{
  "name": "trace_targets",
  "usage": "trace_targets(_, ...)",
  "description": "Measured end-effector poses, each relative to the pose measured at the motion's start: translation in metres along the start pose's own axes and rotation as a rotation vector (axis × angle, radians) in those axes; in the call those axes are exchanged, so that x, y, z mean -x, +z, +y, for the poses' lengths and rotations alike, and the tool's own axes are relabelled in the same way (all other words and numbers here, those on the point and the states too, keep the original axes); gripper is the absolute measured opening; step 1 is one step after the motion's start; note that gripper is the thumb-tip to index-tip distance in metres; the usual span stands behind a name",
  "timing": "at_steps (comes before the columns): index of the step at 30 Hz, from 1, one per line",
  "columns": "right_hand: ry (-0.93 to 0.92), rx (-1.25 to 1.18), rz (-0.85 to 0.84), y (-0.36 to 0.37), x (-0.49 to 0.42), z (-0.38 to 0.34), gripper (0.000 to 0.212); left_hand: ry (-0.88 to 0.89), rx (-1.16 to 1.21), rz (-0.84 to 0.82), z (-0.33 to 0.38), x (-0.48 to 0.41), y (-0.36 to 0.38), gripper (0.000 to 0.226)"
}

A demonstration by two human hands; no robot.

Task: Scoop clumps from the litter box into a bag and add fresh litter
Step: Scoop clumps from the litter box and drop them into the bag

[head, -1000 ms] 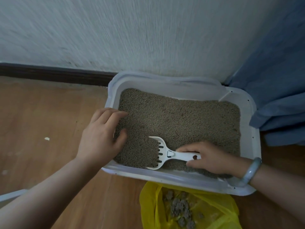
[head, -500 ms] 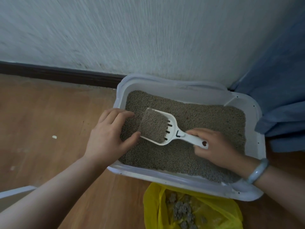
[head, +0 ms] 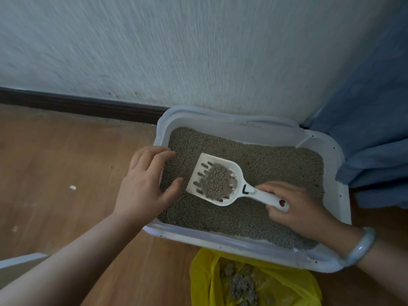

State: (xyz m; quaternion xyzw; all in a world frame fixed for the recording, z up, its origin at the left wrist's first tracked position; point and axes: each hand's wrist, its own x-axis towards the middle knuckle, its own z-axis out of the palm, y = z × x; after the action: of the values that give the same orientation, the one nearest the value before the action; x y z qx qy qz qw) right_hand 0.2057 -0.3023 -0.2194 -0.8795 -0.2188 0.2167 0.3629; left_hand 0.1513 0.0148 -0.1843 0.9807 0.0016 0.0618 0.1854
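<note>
A white litter box (head: 229,122) full of grey-brown litter (head: 276,164) stands on the wooden floor against the wall. My right hand (head: 295,206) grips the handle of a white slotted scoop (head: 223,164), held level above the litter with a small heap of litter in its pan. My left hand (head: 143,184) grips the box's left rim, fingers over the edge and thumb down in the litter. A yellow bag (head: 203,281) lies open on the floor just in front of the box, with grey clumps (head: 240,283) inside.
A blue cloth (head: 371,140) hangs at the right, touching the box's far right corner. A dark baseboard (head: 77,104) runs along the white wall. A small white scrap (head: 72,187) lies on the floor at the left. A pale object's edge (head: 19,259) shows at bottom left.
The scoop came up out of the litter with a full load and now hangs level; much of the load has sifted through the slots. My left hand has stayed on the rim.
</note>
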Motion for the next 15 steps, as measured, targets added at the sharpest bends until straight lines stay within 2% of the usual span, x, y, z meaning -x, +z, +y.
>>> trace_targets(7,0.012,0.098,0.005,-0.006,0.005,0.006,0.045,-0.074,0.026,0.005,0.0,0.002,0.001,0.052)
trace_targets(15,-0.003,0.322,-0.091,-0.021,0.007,0.009,0.046,-0.158,0.115,0.024,-0.001,0.003,0.002,0.051)
